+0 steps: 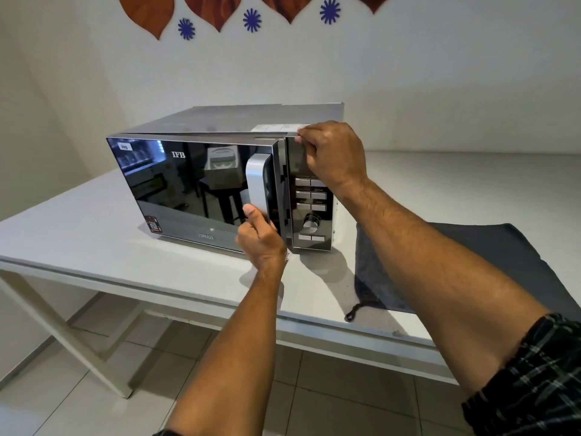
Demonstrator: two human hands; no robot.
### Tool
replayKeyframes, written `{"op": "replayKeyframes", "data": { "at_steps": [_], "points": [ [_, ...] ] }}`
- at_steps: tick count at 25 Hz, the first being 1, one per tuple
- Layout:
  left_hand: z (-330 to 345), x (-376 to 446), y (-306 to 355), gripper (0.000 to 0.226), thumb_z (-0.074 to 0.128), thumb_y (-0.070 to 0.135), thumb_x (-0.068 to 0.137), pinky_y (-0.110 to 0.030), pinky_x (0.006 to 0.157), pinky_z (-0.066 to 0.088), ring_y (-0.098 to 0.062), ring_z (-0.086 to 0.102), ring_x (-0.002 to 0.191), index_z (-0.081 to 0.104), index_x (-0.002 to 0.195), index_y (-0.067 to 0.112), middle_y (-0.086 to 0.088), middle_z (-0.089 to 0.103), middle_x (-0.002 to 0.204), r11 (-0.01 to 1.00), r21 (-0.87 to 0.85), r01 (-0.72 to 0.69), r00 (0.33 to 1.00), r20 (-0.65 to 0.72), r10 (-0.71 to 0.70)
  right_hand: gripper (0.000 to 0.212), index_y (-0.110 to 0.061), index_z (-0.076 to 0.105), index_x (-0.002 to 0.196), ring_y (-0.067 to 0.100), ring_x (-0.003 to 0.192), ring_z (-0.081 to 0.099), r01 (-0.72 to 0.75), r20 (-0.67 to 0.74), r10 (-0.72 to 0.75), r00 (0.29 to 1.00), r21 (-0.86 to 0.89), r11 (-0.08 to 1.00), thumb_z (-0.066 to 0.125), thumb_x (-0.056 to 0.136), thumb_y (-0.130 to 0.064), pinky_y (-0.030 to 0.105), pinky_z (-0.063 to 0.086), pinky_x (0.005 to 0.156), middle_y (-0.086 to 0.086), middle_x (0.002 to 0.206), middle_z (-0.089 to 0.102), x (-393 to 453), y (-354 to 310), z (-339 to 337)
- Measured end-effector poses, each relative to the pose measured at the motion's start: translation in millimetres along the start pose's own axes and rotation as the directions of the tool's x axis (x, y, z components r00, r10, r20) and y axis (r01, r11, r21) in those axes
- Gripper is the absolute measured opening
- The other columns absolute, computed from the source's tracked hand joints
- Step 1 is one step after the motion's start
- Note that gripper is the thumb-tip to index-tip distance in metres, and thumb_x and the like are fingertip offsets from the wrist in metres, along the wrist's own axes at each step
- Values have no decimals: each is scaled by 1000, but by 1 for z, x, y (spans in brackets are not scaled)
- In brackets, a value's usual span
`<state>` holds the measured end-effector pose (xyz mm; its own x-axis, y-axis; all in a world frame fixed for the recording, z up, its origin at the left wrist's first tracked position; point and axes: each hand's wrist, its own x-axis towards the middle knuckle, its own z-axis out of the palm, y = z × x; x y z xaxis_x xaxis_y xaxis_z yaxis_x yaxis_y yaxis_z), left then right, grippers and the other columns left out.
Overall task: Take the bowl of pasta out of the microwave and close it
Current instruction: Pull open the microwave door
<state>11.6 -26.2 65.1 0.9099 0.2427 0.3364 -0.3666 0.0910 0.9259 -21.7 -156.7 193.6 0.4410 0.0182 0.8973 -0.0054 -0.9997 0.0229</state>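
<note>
A silver microwave (220, 121) with a dark mirrored door (188, 184) stands on a white table (78, 228). The door is slightly ajar at its right edge. My left hand (261, 237) grips the lower part of the silver door handle (256, 180). My right hand (333, 155) presses against the top right corner of the microwave, over the control panel (311, 212). The bowl of pasta is hidden; the mirrored door shows only reflections.
A dark grey cloth (471, 265) with a drawstring lies on the table right of the microwave. A white wall with brown and blue decorations (251, 20) stands behind. Tiled floor (314, 388) lies below the table's front edge.
</note>
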Motion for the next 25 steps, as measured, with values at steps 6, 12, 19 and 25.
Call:
{"op": "replayKeyframes", "data": {
  "at_steps": [6,12,19,25],
  "points": [
    [-33,11,16,53,34,46,100,-24,48,51,-13,60,49,63,62,22,2,61,55,995,62,-76,996,43,74,11,-2,71,94,20,78,55,-63,-41,76,996,246,967,66,93,-12,39,52,68,14,86,68,-126,-13,25],
    [-37,70,102,29,45,41,94,-31,78,44,-18,52,90,60,90,15,-5,60,97,833,401,-381,910,3,414,32,-15,75,92,17,81,68,-671,750,234,619,350,654,50,103,-31,38,55,73,2,87,74,-169,-39,67],
    [-23,106,167,65,38,52,90,-59,116,24,-44,36,141,60,129,5,-24,48,149,231,915,-329,927,360,-105,40,-5,75,88,21,61,72,-963,952,198,232,254,-93,41,102,-22,29,59,53,7,70,76,-143,-62,98],
    [-44,131,190,63,35,52,93,-58,118,26,-36,43,138,50,140,13,-14,49,149,79,948,-310,889,318,-331,39,-1,72,99,19,59,69,-985,986,-19,167,166,-44,34,96,-7,30,58,54,11,75,77,-137,-74,103]
  ]
}}
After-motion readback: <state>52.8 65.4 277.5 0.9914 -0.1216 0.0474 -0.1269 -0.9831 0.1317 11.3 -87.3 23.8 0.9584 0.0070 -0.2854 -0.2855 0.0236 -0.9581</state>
